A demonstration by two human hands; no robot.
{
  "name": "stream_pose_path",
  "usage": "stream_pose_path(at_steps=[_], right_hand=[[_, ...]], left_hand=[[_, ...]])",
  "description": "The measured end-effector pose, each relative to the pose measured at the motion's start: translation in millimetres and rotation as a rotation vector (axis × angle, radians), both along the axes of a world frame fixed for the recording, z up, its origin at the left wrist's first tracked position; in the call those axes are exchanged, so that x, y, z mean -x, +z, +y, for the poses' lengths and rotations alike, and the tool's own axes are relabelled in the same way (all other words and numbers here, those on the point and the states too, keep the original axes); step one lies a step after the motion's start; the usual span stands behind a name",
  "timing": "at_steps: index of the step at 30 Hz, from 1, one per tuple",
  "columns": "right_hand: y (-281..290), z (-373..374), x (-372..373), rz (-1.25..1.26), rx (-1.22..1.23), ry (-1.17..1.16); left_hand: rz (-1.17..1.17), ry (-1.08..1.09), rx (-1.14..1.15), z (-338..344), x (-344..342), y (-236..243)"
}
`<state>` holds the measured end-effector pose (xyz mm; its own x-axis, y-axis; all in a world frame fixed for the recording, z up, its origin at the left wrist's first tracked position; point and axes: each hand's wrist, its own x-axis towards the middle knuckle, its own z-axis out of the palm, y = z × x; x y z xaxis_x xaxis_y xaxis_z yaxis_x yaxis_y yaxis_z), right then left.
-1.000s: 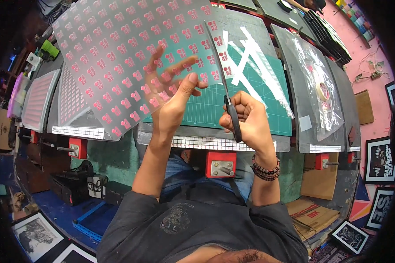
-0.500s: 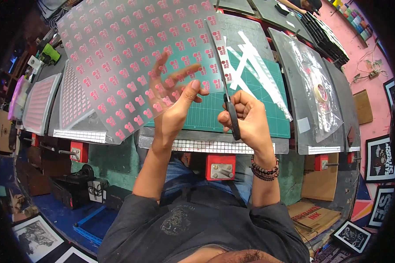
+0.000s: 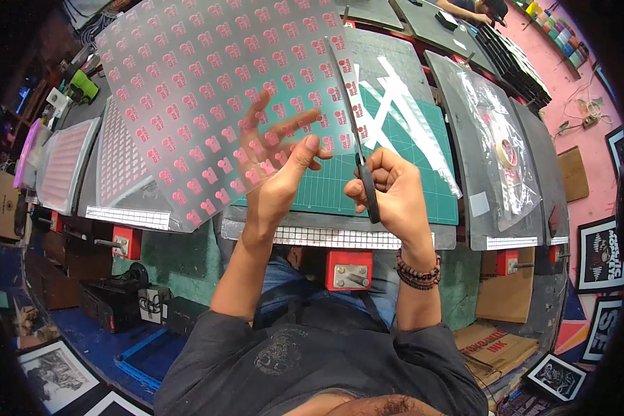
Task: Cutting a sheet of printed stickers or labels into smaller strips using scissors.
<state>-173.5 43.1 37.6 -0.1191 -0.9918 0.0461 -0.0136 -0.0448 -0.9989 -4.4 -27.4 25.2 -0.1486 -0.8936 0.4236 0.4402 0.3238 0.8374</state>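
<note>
A translucent film sheet [image 3: 187, 83] with rows of small red prints slants over the left part of a green cutting mat [image 3: 312, 197], apparently raised so that a blade can pass under it. Black-handled scissors [image 3: 369, 191] lie along its right-hand column of prints, likely to follow that straight margin; how far the blades part, I cannot tell. The left hand [image 3: 284, 177] holds the near edge loosely, fingers spread beneath, thumb above, seemingly for support, while the right hand [image 3: 397, 194] curls closed around the scissor handles.
</note>
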Motion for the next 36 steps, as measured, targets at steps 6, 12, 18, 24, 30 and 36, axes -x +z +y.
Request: stream_pose_path(at_steps=[6, 12, 18, 24, 30, 36], right_hand=[[-1.3, -1.9, -2.6, -0.010, -0.017, -0.003], [5.2, -11.5, -2.0, -0.002, 0.065, -0.011], [6.4, -15.7, -2.0, 0.012, 0.072, -0.012], [8.5, -14.9, -3.1, -0.014, 0.077, -0.019], [9.6, -18.7, -3.3, -0.039, 0.071, -0.019], [15.2, -25.3, -2.2, -0.049, 0.110, -0.042]], left_hand=[[-0.020, 0.039, 0.000, 0.8, 0.8, -0.6], [-0.042, -0.004, 0.014, 3.0, 2.2, -1.2], [-0.027, -0.015, 0.021, 2.1, 2.1, -2.7], [-0.041, -0.004, 0.032, 1.4, 1.5, -2.3], [-0.046, -0.006, 0.020, 1.3, 2.3, -2.9], [-0.091, -0.012, 0.039, 2.1, 2.8, -2.8]])
